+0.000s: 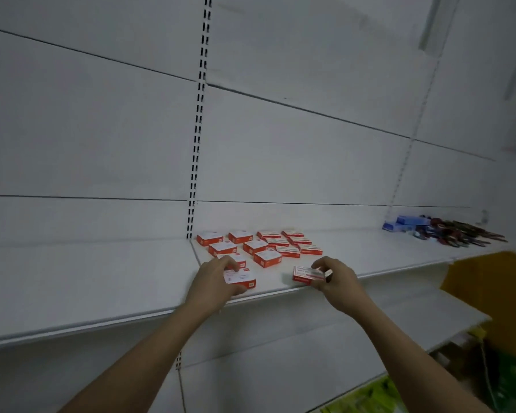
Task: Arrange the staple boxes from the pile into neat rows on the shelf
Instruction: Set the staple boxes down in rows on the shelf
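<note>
A red-and-white staple box [240, 278] at the front edge of the white shelf [370, 257] is gripped by the left hand [213, 278], fingers curled over its near side. A second box [307, 275], at 3 o'clock from the first, is pinched by the right hand [335, 278]. Rows of arranged boxes [259, 245] are seen at 12 o'clock; blue boxes [405, 223] lie far toward 2 o'clock.

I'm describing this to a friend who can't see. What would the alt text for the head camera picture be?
Two bare hands set red-and-white staple boxes on a white shelf: the left hand holds one box, the right hand pinches another. Behind them, more boxes lie in rows; blue boxes sit far right.
</note>
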Motion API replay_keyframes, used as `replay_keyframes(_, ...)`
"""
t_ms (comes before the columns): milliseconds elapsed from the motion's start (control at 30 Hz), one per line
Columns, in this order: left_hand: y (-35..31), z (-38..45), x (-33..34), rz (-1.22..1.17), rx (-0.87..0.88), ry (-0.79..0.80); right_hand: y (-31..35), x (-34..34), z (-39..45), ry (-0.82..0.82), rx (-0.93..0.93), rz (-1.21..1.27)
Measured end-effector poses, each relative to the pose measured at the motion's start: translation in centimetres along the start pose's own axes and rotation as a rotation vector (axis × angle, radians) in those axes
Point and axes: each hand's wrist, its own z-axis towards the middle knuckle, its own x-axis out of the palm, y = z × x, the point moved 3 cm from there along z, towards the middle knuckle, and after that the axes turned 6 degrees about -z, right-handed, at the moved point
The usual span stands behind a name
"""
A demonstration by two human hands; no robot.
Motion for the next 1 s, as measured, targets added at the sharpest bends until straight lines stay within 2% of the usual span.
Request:
replay_keyframes(200, 0.8, 0.2, 1.1, 0.164, -0.019, -0.135, -3.7, 2.4, 6.9, 0.049, -0.133, 0.035)
replay_keyframes(300, 0.5, -0.6, 1.4, 0.236, -0.026, -0.154, -5.2, 4.1, 8.9, 0.046, -0.145, 0.113)
replay_keyframes(600, -0.5, -1.0, 1.8, 0.306, -0.033, -0.186, -7.2, 5.7, 10.5, 0.001, -0.285, 0.176)
replay_keyframes(733, -1.0, -1.2, 1.5, 0.283, -0.002, -0.192, -6.8, 4.7, 9.9, -0.002, -0.25, 0.275)
replay_keyframes(867, -0.9, -1.7, 1.3, 0.343, -0.006, -0.203, -4.2, 4.1, 8.4, -0.184, -0.263, 0.314)
replay_keyframes(933, -1.0, -2.6, 0.5, 0.446, -0.008, -0.249, -0.5, 4.3, 7.0, -0.137, -0.353, 0.311)
replay_keyframes(1000, -1.3, -4.0, -1.2, 0.54, -0.018, -0.278, 4.3, 5.2, 5.2, 0.025, -0.469, 0.3)
